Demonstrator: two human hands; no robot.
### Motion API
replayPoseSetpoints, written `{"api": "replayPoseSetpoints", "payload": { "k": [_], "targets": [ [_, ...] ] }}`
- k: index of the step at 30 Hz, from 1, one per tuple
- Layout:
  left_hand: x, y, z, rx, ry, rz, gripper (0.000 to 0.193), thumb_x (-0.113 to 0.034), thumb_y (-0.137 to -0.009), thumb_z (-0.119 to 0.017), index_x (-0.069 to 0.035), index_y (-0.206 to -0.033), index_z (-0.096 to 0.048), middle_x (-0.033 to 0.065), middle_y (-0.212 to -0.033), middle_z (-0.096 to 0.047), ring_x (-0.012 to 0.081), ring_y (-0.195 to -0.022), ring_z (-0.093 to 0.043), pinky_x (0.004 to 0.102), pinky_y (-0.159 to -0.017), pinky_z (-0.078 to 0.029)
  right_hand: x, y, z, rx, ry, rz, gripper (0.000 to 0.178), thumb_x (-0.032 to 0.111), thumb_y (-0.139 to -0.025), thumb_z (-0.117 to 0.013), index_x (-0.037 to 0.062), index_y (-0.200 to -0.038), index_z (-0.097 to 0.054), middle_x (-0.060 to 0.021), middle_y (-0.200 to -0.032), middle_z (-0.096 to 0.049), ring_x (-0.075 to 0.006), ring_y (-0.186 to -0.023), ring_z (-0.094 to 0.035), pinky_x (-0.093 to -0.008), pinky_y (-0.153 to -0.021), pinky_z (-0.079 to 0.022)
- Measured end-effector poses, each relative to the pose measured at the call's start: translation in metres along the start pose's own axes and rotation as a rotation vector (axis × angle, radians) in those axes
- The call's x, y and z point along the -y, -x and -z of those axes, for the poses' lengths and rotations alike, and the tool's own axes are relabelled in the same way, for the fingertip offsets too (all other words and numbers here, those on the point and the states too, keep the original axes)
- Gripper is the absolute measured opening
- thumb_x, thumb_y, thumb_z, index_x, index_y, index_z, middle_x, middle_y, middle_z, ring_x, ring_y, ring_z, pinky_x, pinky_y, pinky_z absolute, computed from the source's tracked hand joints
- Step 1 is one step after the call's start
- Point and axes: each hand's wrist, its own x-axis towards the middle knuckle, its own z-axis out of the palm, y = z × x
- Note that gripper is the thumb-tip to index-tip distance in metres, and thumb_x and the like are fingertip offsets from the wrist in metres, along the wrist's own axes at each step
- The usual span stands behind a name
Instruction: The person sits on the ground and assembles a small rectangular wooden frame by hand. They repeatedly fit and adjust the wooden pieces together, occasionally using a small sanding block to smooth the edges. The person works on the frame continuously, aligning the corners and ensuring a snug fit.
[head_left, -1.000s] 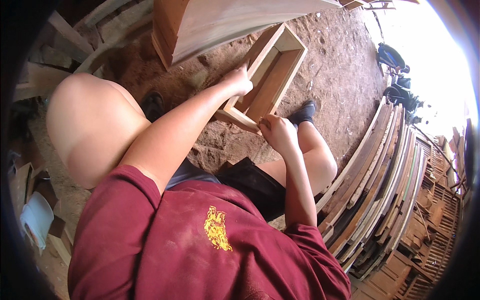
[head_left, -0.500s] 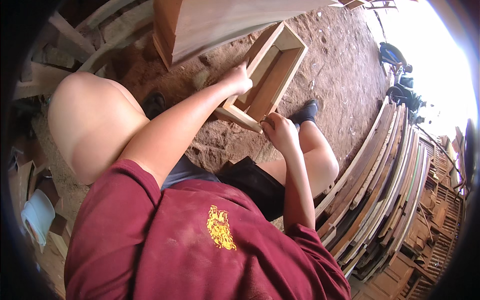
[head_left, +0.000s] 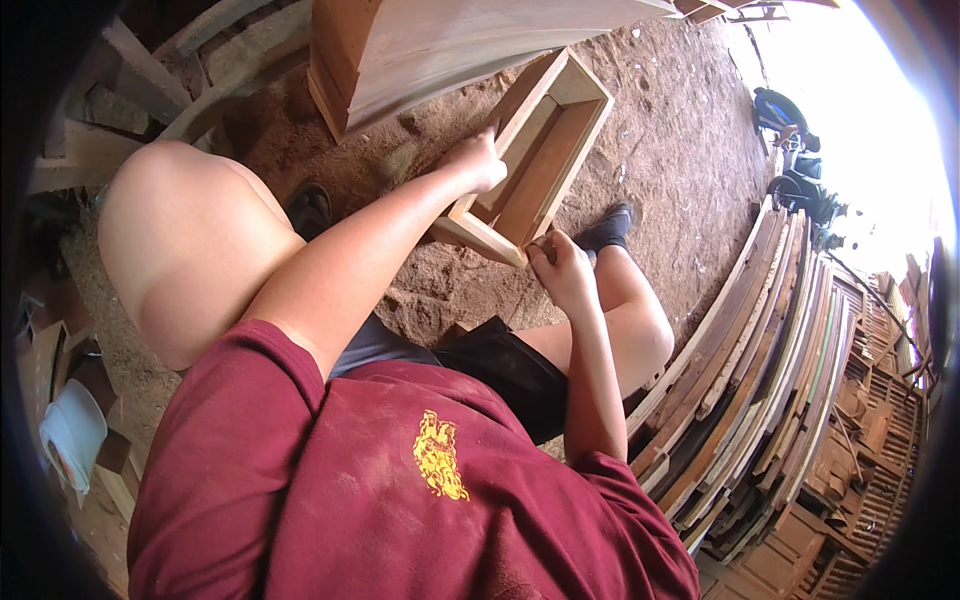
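A wooden drawer (head_left: 548, 160), an open rectangular box of pale brown wood, sits tilted between my legs, its long side running away from me. My left hand (head_left: 477, 163) is closed over the drawer's left wall; its fingertips are hidden behind the wood. At the near right corner of the drawer, my right hand (head_left: 562, 270) has its fingers curled in a pinch against the edge. Something small and brownish may be between those fingers, but I cannot make it out.
A large wooden cabinet-like piece (head_left: 430, 60) stands just beyond the drawer. Long planks (head_left: 740, 370) are stacked to the right, with a motorbike (head_left: 800, 175) past them. A white container (head_left: 72, 432) lies at far left. Bare earth (head_left: 670, 150) surrounds my shoe (head_left: 610, 228).
My right hand has shifted very slightly at the drawer's near corner. The left hand keeps its place on the left wall, and the drawer has hardly moved.
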Motion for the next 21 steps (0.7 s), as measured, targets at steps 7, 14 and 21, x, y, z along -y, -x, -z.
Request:
{"api": "replayPoseSetpoints", "payload": {
  "k": [7,14,21],
  "targets": [
    [-0.004,0.004,0.006,0.024,-0.004,0.008,0.075,-0.019,-0.08,-0.055,0.0,-0.15,-0.036,0.0277,-0.135,-0.058,0.0392,-0.124,-0.058,0.0449,-0.106,-0.047,0.024,-0.003,0.006,0.019,0.208,0.011,0.031,0.033,-0.087,-0.072,0.0025,-0.089,-0.067,-0.0186,-0.082,-0.071,-0.0355,-0.078,-0.07,-0.0433,-0.071,-0.054],
    [-0.002,-0.002,0.005,0.14,-0.035,0.066,0.083,-0.018,-0.088,-0.052,-0.01,-0.161,-0.012,0.0209,-0.153,-0.043,0.0327,-0.135,-0.051,0.0443,-0.115,-0.041,0.037,-0.009,0.004,0.096,0.316,-0.019,0.029,0.034,-0.089,-0.069,0.0063,-0.098,-0.067,-0.0168,-0.088,-0.072,-0.0361,-0.086,-0.07,-0.0467,-0.076,-0.054],
    [-0.001,0.0,0.003,0.028,-0.016,0.003,0.08,-0.018,-0.082,-0.055,-0.005,-0.155,-0.027,0.0245,-0.138,-0.055,0.0365,-0.124,-0.058,0.045,-0.107,-0.046,0.017,-0.01,0.007,0.06,0.149,-0.075,0.026,0.03,-0.087,-0.071,0.0061,-0.098,-0.068,-0.0169,-0.088,-0.072,-0.0366,-0.086,-0.07,-0.0449,-0.076,-0.055]
  ]
}}
